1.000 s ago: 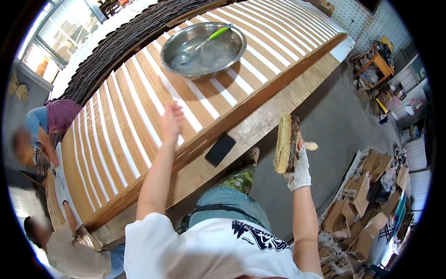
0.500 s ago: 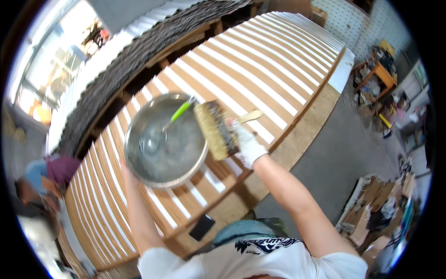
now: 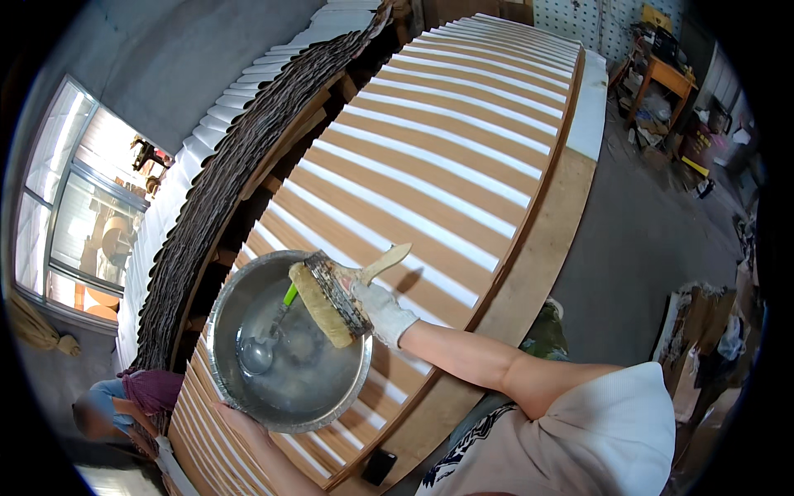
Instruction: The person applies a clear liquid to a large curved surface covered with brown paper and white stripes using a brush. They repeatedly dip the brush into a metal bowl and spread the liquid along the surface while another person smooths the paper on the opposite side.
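A wide metal basin (image 3: 360, 376) with cloudy liquid sits over the striped table, and my bare left hand (image 3: 240, 420) holds its near-left rim, the fingers partly hidden beneath it. In the basin lies a ladle (image 3: 257, 354) with a clear bowl and a green handle (image 3: 289, 294). My right hand (image 3: 385, 314), in a white glove, grips a broad brush (image 3: 321, 304) with pale bristles, a dark crusted body and a wooden handle. The bristles hang above the basin's right side, and the handle points away to the upper right.
Rows of brown strips on white sheets (image 3: 447, 178) cover the long table. A dark phone (image 3: 379, 467) lies on its near wooden edge (image 3: 538, 240). Beyond the gap stands a row of stacked dark-edged sheets (image 3: 223, 174). Another person (image 3: 124, 405) bends at the far left. Scraps (image 3: 695, 331) lie on the right floor.
The brush has moved left, from beside the basin's right rim to over its inside. My view has turned, so the basin sits lower in the picture. Both hands keep their holds.
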A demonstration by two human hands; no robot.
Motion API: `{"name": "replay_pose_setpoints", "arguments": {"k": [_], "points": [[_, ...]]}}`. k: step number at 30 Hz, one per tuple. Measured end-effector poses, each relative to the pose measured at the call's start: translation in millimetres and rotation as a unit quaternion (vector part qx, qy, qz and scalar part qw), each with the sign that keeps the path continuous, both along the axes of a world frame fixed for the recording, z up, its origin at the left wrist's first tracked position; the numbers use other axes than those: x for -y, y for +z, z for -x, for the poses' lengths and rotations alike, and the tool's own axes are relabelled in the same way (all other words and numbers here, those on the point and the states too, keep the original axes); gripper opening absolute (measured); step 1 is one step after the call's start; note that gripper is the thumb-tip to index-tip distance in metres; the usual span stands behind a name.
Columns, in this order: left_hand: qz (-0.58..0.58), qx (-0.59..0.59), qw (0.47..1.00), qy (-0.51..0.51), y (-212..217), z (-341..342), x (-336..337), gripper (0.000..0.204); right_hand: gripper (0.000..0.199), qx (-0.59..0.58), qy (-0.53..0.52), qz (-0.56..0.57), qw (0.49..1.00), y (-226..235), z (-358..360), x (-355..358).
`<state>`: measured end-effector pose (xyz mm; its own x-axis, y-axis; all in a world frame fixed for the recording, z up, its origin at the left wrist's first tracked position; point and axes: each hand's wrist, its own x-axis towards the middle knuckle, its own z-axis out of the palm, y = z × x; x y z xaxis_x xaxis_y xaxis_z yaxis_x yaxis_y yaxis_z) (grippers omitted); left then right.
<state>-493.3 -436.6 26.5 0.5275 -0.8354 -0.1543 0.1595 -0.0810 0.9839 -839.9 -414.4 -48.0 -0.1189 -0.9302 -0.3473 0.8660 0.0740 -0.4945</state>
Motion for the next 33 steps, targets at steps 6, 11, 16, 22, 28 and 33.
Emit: {"name": "replay_pose_setpoints", "arguments": {"k": [6,11,16,22,28,33], "points": [[0.039,-0.010,0.999,-0.021,12.8,139.9,11.9,0.055,0.034,0.058,-0.001,0.059,0.997,72.3,186.8,8.1],[0.032,-0.126,0.988,-0.077,-7.5,322.0,21.4,0.058,0.034,-0.093,-0.048,0.091,0.990,108.2,355.2,13.4],[0.030,-0.205,0.972,-0.109,-48.9,495.6,61.1,0.063,0.045,-0.121,-0.050,0.086,0.988,106.7,520.6,25.4],[0.076,-0.077,0.992,-0.059,-88.8,620.7,87.9,0.053,0.039,-0.158,-0.092,0.019,0.983,84.2,629.6,51.0],[-0.043,0.230,0.961,-0.150,-104.8,639.7,66.3,0.037,0.045,-0.385,-0.034,0.026,0.922,70.6,676.5,65.8],[-0.028,0.289,0.956,-0.047,-91.3,559.4,-39.6,0.024,0.047,-0.698,0.090,0.075,0.707,52.0,641.3,91.9]]}}
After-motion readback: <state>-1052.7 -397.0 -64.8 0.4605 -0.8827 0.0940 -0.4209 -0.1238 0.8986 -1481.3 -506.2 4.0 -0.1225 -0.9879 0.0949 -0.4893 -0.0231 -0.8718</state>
